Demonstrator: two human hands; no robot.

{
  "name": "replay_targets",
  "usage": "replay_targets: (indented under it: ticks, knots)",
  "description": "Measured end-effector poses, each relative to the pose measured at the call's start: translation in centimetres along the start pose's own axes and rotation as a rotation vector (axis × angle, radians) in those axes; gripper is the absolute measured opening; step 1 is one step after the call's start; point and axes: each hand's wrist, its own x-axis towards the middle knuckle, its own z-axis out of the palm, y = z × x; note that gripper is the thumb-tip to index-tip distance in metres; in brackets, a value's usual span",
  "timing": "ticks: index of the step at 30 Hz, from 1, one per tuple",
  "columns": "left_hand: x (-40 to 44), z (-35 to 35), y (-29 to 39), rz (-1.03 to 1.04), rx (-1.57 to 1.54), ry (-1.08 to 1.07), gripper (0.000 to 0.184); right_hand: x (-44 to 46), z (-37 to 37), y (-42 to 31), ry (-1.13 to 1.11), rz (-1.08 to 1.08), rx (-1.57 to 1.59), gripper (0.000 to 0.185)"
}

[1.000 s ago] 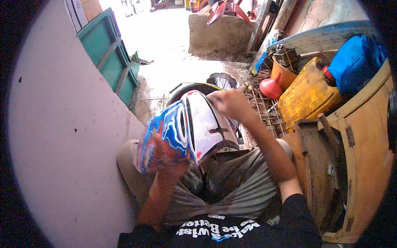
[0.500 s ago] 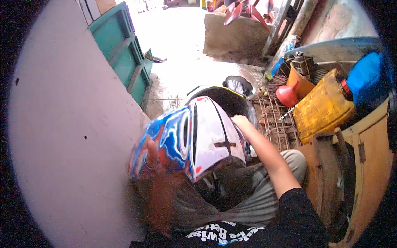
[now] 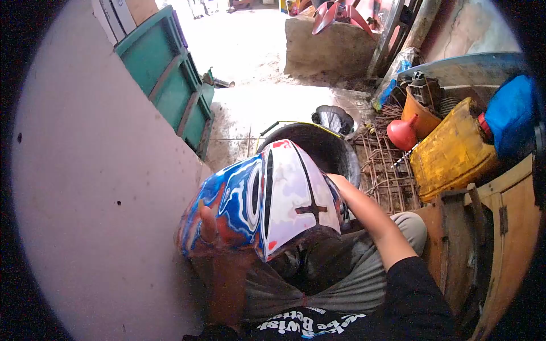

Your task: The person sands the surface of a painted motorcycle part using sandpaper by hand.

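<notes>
A large helmet-like shell (image 3: 293,193) rests above my lap, its left part marbled in blue, red and white, its right part white with black lines and a cross-shaped mark. My left hand (image 3: 208,223) grips the shell's left side, the thumb showing against the marbled surface and the other fingers hidden. At the far right edge, my right hand (image 3: 336,184) reaches behind the shell and holds it; most of its fingers are out of sight. Directly beyond the shell stands a black tub (image 3: 318,145), partly covered by it.
A pale wall (image 3: 102,170) runs close on my left, with a green panel (image 3: 165,79) farther on. To the right are a yellow jerrycan (image 3: 452,150), a red funnel (image 3: 402,132), a wire grid (image 3: 381,165) and a wooden cabinet (image 3: 515,210). A dark scalloped object (image 3: 334,118) lies past the tub.
The shell sits slightly lower in view, along with the surroundings. My right hand has slipped farther behind the shell's edge, so less of it shows. My left hand keeps its hold.
</notes>
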Motion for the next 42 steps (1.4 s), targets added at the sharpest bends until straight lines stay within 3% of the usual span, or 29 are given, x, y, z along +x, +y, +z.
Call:
replay_targets:
  ticks: [10,11,12,14,15,16,20,23,25,27,28,29,32,34,36,37,39,40,42]
  knots:
    - [1.2,1.9,1.5,-0.042,-0.41,-0.243,0.108,4.7,-1.4,-8.6,-0.193,-0.066,-0.349,0.033]
    - [1.6,2.4,1.6,-0.048,-0.452,-0.264,0.11,4.6,-2.4,-10.9,-0.181,-0.195,-0.179,0.026]
    - [1.4,2.4,1.8,-0.057,-0.496,-0.283,0.111,4.2,-3.2,-12.9,-0.069,-0.259,-0.114,0.039]
    - [1.2,2.8,0.9,-0.045,-0.54,-0.202,0.114,3.0,-5.6,-18.7,-0.005,-0.361,-0.053,0.039]
    - [1.1,3.0,0.6,-0.038,-0.565,-0.162,0.116,0.7,-6.6,-23.2,-0.002,-0.304,-0.039,0.041]
    - [0.6,3.6,1.2,-0.078,-0.299,-0.024,0.117,-2.1,-7.5,-27.8,-0.008,-0.301,-0.079,0.032]
    - [0.6,3.7,0.4,-0.049,-0.314,-0.033,0.112,-10.1,-6.1,-36.4,0.025,-0.738,-0.206,0.025]
    - [0.9,3.7,-0.5,-0.029,-0.325,-0.038,0.108,-16.9,-3.2,-36.4,-0.084,-0.906,-0.504,0.028]
    - [0.9,3.6,-0.8,-0.01,-0.335,-0.039,0.105,-22.1,-1.2,-35.8,-0.099,-0.944,-0.543,0.035]
    - [1.3,3.2,-0.7,0.067,-0.043,-0.02,0.105,-23.8,0.6,-34.1,0.081,-1.278,-0.624,0.036]
    - [1.1,3.1,-0.9,0.058,-0.057,-0.003,0.105,-23.6,0.6,-33.8,0.112,-1.308,-0.61,0.033]
    - [0.8,3.1,-1.2,0.047,-0.071,0.013,0.105,-22.6,0.3,-33.7,0.126,-1.267,-0.519,0.029]
    - [-0.1,3.3,-1.6,0.015,-0.105,0.045,0.104,-19.5,-2.5,-34.2,0.223,-0.746,-0.581,0.026]
    - [0.7,3.2,-1.4,0.008,-0.116,0.036,0.104,-20.7,-1.4,-33.9,0.183,-0.953,-0.605,0.027]
    - [1.1,2.3,-2.7,0.007,-0.617,-0.224,0.105,-22.8,0.6,-33.3,0.153,-1.23,-0.579,0.026]
    - [1.0,1.8,-3.3,-0.001,-0.865,-0.348,0.105,-22.4,0.4,-33.4,0.185,-1.18,-0.636,0.027]
    - [0.4,4.7,-1.2,-0.042,-0.268,-0.003,0.102,-21.1,-1.2,-33.3,0.244,-1.065,-0.743,0.028]
    - [0.0,4.0,-1.8,-0.075,-0.197,0.013,0.1,-18.9,-2.8,-33.0,0.315,-0.903,-0.847,0.028]
    - [0.1,1.0,-5.0,0.517,0.382,-0.134,0.096,-18.3,-3.7,-32.5,0.386,-0.899,-0.754,0.025]
